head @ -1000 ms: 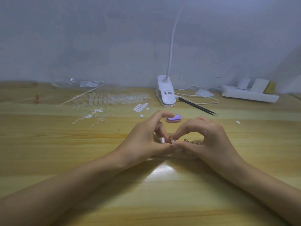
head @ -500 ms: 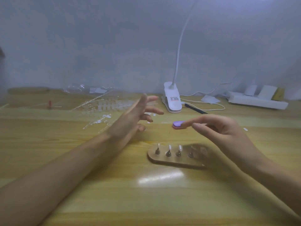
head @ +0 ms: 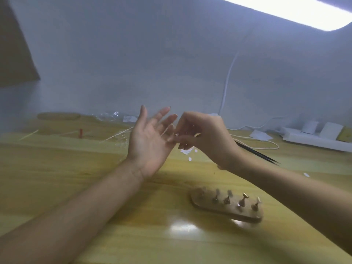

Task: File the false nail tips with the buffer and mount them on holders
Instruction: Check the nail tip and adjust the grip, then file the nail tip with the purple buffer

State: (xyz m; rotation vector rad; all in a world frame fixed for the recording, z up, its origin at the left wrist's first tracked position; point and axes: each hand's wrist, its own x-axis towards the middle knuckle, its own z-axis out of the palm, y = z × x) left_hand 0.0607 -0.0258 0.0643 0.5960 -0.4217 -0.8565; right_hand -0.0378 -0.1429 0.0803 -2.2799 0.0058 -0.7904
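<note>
Nearest, the oval wooden holder base (head: 226,211) carries brass pegs (head: 242,202), some topped with mounted tips (head: 258,199), so mounting looks partway done. Above the glossy table (head: 57,164) the left hand (head: 150,141) is spread palm-up and the right hand (head: 200,138) touches it with curled fingertips; whether they pinch anything I cannot tell. Beyond, the thin white loose nail tips (head: 187,151) likely need a fine pinch next.
</note>
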